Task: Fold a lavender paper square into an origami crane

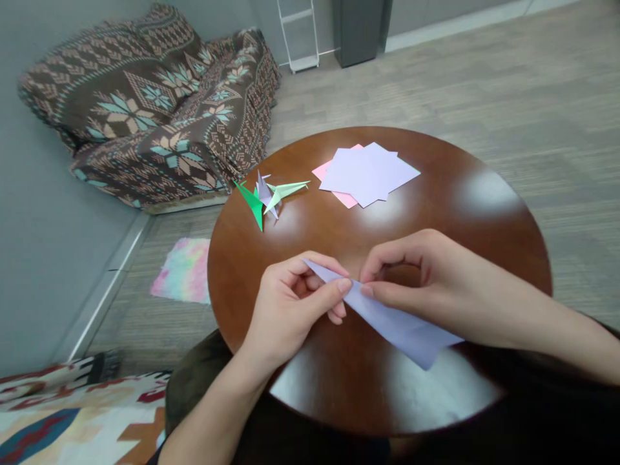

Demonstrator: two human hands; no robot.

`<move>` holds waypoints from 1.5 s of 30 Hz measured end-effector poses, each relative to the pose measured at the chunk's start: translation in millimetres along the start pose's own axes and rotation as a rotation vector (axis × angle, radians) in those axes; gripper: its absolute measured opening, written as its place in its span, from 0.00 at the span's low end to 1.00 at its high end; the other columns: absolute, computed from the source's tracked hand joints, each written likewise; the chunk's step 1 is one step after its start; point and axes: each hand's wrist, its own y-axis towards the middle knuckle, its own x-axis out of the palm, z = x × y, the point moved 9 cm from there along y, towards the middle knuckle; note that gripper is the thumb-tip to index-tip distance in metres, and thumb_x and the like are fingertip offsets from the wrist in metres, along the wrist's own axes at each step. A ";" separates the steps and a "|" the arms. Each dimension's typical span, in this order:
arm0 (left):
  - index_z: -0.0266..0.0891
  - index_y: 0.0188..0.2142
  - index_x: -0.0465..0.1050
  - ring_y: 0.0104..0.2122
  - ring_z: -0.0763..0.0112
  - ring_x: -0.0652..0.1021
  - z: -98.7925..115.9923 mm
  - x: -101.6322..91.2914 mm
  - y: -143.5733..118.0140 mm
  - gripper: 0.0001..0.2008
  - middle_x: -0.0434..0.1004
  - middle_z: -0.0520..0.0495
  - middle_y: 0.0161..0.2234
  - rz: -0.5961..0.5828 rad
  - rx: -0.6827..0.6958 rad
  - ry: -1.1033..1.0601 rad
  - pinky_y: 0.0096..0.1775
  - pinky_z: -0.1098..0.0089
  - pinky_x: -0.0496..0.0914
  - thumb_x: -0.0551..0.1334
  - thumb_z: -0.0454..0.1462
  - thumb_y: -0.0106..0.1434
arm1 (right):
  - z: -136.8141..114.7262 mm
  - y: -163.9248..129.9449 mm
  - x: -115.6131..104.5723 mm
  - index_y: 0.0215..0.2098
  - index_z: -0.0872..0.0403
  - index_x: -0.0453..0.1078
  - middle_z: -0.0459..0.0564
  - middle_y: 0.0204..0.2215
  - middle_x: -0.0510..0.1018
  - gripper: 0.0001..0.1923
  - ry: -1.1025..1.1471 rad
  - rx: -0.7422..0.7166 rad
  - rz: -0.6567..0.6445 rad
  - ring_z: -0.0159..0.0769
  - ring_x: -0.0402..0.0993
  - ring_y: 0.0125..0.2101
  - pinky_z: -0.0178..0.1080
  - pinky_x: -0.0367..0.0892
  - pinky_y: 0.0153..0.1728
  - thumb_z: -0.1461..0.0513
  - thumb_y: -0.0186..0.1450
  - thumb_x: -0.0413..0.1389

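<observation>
Lavender sheet (387, 316), folded into a long narrow strip, sits over the near half of the round wooden table (460, 194), running from abt 10 o'clock to 4 o'clock across the person's front. Left hand (290, 303) pinches the upper-left end w/ thumb and fingertips; right hand (416, 271) pinches just beside it at the strip's mid edge, fingers curled, thumb under. The 2 pinch points nearly touch.

Risks, as I judge them: both grips crowd 1 end, so the far lower-right tip hangs free and could swing or sag, skewing the crease. Thin paper + a tight pinch could tear at the fold or leave a stray wrinkle. Glossy tabletop looks slick, so the strip could slide if pressed down there.

At 12 o'clock lie 3 finished paper cranes (268, 194), and at 1 o'clock a stack of lavender and pink squares (368, 174), well apart from the hands.
</observation>
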 end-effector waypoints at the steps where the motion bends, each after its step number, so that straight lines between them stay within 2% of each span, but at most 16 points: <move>1: 0.36 0.38 0.80 0.19 0.77 0.77 0.5 -0.5 0.2 0.08 0.78 0.52 0.21 0.009 0.005 -0.006 0.25 0.79 0.74 0.74 0.37 0.60 | 0.2 -0.5 -0.9 0.28 0.53 0.78 0.45 0.23 0.79 0.07 0.011 0.005 0.012 0.30 0.69 0.21 0.31 0.58 0.18 0.66 0.63 0.59; 9: 0.36 0.36 0.80 0.23 0.73 0.80 1.6 -3.3 0.8 0.09 0.81 0.49 0.25 0.039 0.002 0.009 0.27 0.77 0.76 0.74 0.39 0.60 | 2.2 -4.5 -3.1 0.28 0.52 0.77 0.45 0.21 0.78 0.05 0.057 0.026 0.044 0.30 0.67 0.19 0.31 0.56 0.15 0.64 0.62 0.61; 15: 0.37 0.34 0.81 0.22 0.76 0.79 3.3 -4.8 -0.1 0.06 0.81 0.51 0.24 0.048 0.026 -0.007 0.28 0.78 0.76 0.74 0.36 0.60 | 5.3 -2.5 -1.2 0.28 0.53 0.77 0.45 0.22 0.78 0.05 0.085 0.041 0.038 0.29 0.67 0.19 0.30 0.57 0.16 0.65 0.62 0.61; 22: 0.36 0.30 0.80 0.21 0.75 0.79 1.7 -9.6 -0.8 0.07 0.81 0.51 0.22 0.085 0.007 0.024 0.26 0.78 0.76 0.75 0.36 0.59 | 3.9 -1.3 0.8 0.28 0.53 0.77 0.45 0.22 0.78 0.06 0.069 0.030 0.015 0.29 0.68 0.21 0.31 0.57 0.17 0.67 0.62 0.60; 34: 0.36 0.30 0.81 0.21 0.79 0.80 -0.5 -7.5 0.9 0.06 0.82 0.53 0.22 0.047 -0.033 -0.044 0.25 0.84 0.73 0.75 0.33 0.59 | 6.1 3.5 2.7 0.29 0.54 0.79 0.43 0.23 0.77 0.07 0.069 0.022 -0.018 0.27 0.66 0.22 0.31 0.57 0.20 0.65 0.63 0.59; 40: 0.36 0.27 0.78 0.19 0.81 0.77 -0.5 -7.4 0.5 0.08 0.80 0.53 0.21 0.043 -0.029 0.014 0.24 0.83 0.71 0.74 0.34 0.60 | 10.8 4.7 5.7 0.29 0.53 0.78 0.44 0.23 0.77 0.06 0.037 0.027 -0.023 0.30 0.68 0.23 0.33 0.59 0.21 0.64 0.63 0.59; 45: 0.37 0.31 0.77 0.17 0.84 0.71 -3.4 -0.7 0.5 0.09 0.73 0.56 0.20 0.064 -0.020 -0.058 0.21 0.83 0.64 0.71 0.38 0.64 | 5.7 5.1 2.8 0.27 0.54 0.77 0.45 0.22 0.78 0.06 0.132 -0.014 0.070 0.30 0.68 0.23 0.32 0.59 0.21 0.65 0.62 0.59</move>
